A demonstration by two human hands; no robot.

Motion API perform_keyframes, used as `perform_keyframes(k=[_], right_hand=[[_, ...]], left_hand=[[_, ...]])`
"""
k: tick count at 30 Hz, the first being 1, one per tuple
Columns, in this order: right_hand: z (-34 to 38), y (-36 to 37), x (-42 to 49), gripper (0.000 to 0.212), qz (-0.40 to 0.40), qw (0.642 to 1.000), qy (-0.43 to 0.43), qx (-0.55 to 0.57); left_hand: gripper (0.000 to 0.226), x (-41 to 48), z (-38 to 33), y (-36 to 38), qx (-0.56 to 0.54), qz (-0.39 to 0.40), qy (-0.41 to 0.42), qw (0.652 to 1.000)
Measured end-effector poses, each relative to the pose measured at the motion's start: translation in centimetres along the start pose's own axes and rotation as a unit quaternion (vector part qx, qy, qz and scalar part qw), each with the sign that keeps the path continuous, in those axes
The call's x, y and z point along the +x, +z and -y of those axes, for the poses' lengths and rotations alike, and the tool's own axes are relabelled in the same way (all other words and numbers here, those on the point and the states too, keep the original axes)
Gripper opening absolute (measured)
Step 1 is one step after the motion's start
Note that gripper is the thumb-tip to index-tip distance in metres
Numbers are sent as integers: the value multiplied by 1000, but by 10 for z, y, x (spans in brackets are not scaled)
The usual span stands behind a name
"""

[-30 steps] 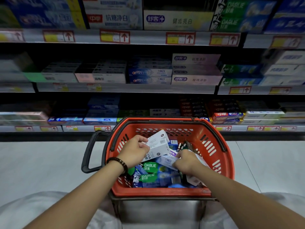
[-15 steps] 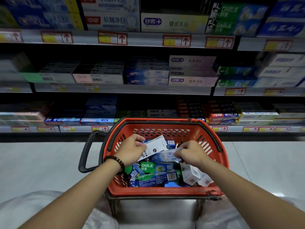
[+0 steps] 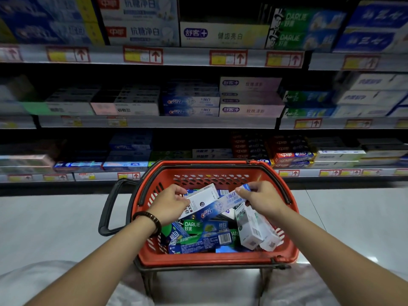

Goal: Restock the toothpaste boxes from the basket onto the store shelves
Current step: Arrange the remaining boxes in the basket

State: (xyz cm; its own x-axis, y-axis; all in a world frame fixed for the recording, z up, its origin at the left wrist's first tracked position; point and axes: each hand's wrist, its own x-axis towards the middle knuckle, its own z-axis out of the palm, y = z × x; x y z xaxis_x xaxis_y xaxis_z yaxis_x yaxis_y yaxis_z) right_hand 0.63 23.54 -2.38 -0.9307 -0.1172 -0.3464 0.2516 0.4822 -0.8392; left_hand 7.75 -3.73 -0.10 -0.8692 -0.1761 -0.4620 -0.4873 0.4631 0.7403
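At far left, pale floor (image 3: 44,217) below three dim shelves (image 3: 154,121) packed with toothpaste boxes lying flat, red-framed price tags (image 3: 143,55) along the edges. Next, a black handle (image 3: 108,208) sticking out from the left side of the red basket (image 3: 212,259), which is raised on a dark stand in front of the lowest shelf.

Over the basket's left half, the left hand (image 3: 170,204), a dark beaded bracelet (image 3: 150,219) at the wrist, fingers curled round the near left end of a white box (image 3: 198,199). Held slantwise above the pile, far end toward the basket's back wall.

Directly alongside, overlapping its lower edge in this view, a blue-and-white Crest box (image 3: 223,205), also on a slant, low end at left, high end at right. Below both, loose in the basket: a green Darlie box (image 3: 198,226) and a blue box with a barcode (image 3: 203,241), lying flat.

Right of centre, the right hand (image 3: 262,197), pinching the upper right end of the Crest box between thumb and curled fingers. Under that wrist, two pale boxes (image 3: 249,226) leaning against the basket's right wall.

On the middle shelf, behind and above, matching Crest stock (image 3: 191,106).
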Motion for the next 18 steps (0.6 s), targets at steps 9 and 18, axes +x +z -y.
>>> perform_keyframes(k=[9,18], right_hand=[[6,0,-2,31,-29,994,-18,103],[19,0,-9,27,-39,981,-34,186]], left_hand=[[38,2,3,-2,12,7,-37,999],[41,3,0,1,-106,29,-93,990]])
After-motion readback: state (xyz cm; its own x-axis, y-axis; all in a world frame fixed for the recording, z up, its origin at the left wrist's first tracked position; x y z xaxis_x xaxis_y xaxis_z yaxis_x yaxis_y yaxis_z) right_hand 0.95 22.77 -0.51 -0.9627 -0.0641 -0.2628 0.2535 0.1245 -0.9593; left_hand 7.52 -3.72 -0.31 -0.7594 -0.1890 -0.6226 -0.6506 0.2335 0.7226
